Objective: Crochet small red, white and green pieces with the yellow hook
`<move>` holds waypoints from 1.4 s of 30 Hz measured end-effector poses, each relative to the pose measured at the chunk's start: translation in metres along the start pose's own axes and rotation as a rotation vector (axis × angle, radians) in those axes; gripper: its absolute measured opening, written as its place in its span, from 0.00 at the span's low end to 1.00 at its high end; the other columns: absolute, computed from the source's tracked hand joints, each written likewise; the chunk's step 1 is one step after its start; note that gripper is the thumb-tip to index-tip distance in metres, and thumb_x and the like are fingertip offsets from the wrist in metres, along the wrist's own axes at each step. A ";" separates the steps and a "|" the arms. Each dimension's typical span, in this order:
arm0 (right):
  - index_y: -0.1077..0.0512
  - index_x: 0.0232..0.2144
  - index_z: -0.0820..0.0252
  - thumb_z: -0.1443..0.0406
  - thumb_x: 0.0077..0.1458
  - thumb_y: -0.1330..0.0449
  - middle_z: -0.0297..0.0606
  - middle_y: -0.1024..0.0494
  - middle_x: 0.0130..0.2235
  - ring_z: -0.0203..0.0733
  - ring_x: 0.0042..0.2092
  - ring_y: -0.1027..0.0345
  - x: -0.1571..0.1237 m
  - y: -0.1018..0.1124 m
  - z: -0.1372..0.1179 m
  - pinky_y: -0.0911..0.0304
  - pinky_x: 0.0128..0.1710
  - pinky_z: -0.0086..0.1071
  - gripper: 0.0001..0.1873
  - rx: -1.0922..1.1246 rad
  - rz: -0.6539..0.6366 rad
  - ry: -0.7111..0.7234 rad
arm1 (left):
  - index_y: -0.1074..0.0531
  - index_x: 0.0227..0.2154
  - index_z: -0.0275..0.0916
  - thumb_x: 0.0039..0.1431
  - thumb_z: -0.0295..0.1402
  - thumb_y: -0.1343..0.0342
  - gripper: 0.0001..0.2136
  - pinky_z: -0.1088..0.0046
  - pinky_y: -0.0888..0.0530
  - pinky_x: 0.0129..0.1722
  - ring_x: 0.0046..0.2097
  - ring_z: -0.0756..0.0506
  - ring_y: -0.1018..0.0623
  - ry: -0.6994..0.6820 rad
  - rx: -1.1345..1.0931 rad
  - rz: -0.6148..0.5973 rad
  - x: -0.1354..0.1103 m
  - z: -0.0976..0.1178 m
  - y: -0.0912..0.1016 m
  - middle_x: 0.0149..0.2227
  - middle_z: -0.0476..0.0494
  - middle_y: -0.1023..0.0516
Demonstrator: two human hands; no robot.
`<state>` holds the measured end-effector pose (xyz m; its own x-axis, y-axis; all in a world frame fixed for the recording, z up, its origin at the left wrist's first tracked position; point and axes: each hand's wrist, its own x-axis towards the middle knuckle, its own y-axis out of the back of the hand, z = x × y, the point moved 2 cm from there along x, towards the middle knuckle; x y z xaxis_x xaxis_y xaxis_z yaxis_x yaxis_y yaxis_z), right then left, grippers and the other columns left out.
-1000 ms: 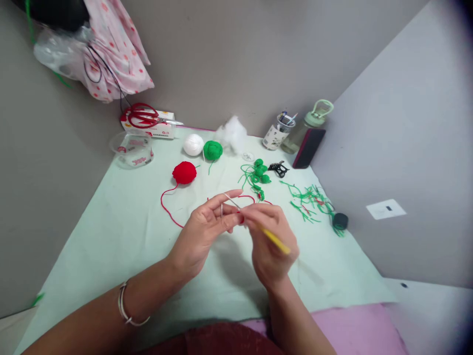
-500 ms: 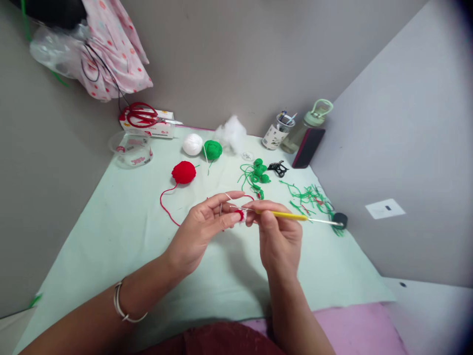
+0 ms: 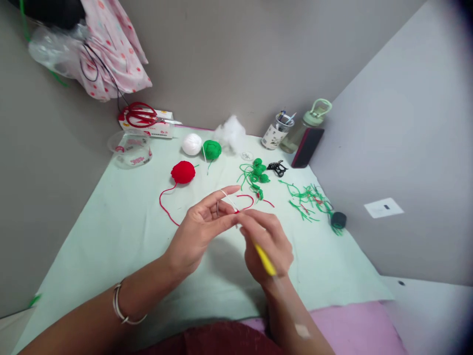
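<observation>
My left hand pinches a small red and white crochet piece, mostly hidden by the fingers. White yarn runs from that piece over my raised left index finger. My right hand is closed around a crochet hook with a yellow handle; its tip is hidden at the piece, and its back end is blurred over my right forearm. Both hands meet at the fingertips. Beyond them a red yarn ball trails a strand toward my left hand. A white yarn ball and a green yarn ball sit farther back.
Green crocheted pieces lie beside a black hair clip. Green yarn scraps are at right. Along the back stand a plastic tub, red-handled scissors on a box, white stuffing, a pen cup, a bottle and a phone.
My right hand has turned and moved down and left, swinging the hook's back end from pointing right to pointing down toward me. The left hand stays nearly in place.
</observation>
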<state>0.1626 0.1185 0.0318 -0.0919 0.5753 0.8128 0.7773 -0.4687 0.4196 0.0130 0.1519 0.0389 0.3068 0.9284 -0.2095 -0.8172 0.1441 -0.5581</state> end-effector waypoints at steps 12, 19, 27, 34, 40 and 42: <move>0.18 0.42 0.52 0.66 0.69 0.40 0.37 0.16 0.39 0.41 0.38 0.22 0.015 -0.002 0.012 0.25 0.37 0.37 0.09 0.561 0.077 -0.427 | 0.19 0.54 0.47 0.57 0.30 0.29 0.20 0.67 0.29 0.52 0.40 0.50 0.23 0.014 -0.026 -0.046 -0.002 0.001 0.000 0.33 0.53 0.22; 0.19 0.52 0.44 0.71 0.64 0.37 0.40 0.16 0.45 0.46 0.44 0.21 0.002 -0.002 0.001 0.23 0.40 0.41 0.19 0.078 0.018 -0.117 | 0.19 0.53 0.41 0.58 0.34 0.29 0.20 0.65 0.29 0.53 0.42 0.46 0.21 0.106 -0.111 -0.030 0.001 -0.005 -0.002 0.36 0.47 0.17; 0.18 0.38 0.54 0.61 0.68 0.38 0.37 0.18 0.36 0.37 0.30 0.27 0.013 0.000 0.018 0.27 0.33 0.36 0.09 0.637 0.106 -0.558 | 0.16 0.48 0.44 0.58 0.31 0.30 0.15 0.66 0.28 0.54 0.39 0.49 0.23 0.058 -0.080 -0.034 0.005 0.000 0.004 0.33 0.51 0.21; 0.18 0.39 0.54 0.61 0.69 0.38 0.36 0.15 0.37 0.35 0.30 0.25 0.014 -0.003 0.020 0.27 0.31 0.32 0.08 0.813 0.079 -0.653 | 0.16 0.48 0.46 0.57 0.33 0.29 0.15 0.68 0.31 0.50 0.42 0.48 0.25 0.048 0.029 -0.025 0.002 0.001 0.002 0.36 0.49 0.22; 0.24 0.41 0.55 0.61 0.73 0.45 0.37 0.14 0.38 0.37 0.29 0.23 0.013 0.004 0.017 0.24 0.30 0.34 0.11 0.681 0.071 -0.610 | 0.15 0.47 0.46 0.57 0.33 0.30 0.14 0.67 0.31 0.49 0.41 0.47 0.26 0.029 0.075 0.001 0.000 0.003 0.003 0.36 0.49 0.24; 0.23 0.45 0.52 0.65 0.72 0.46 0.37 0.15 0.40 0.38 0.32 0.20 0.008 0.005 0.014 0.23 0.33 0.35 0.11 0.476 0.071 -0.451 | 0.16 0.49 0.48 0.57 0.33 0.29 0.15 0.69 0.30 0.48 0.41 0.48 0.27 -0.017 0.120 0.015 -0.001 0.002 0.003 0.36 0.50 0.25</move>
<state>0.1742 0.1296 0.0345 0.1597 0.8269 0.5392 0.9716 -0.2281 0.0622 0.0097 0.1521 0.0391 0.2861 0.9365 -0.2029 -0.8747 0.1688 -0.4543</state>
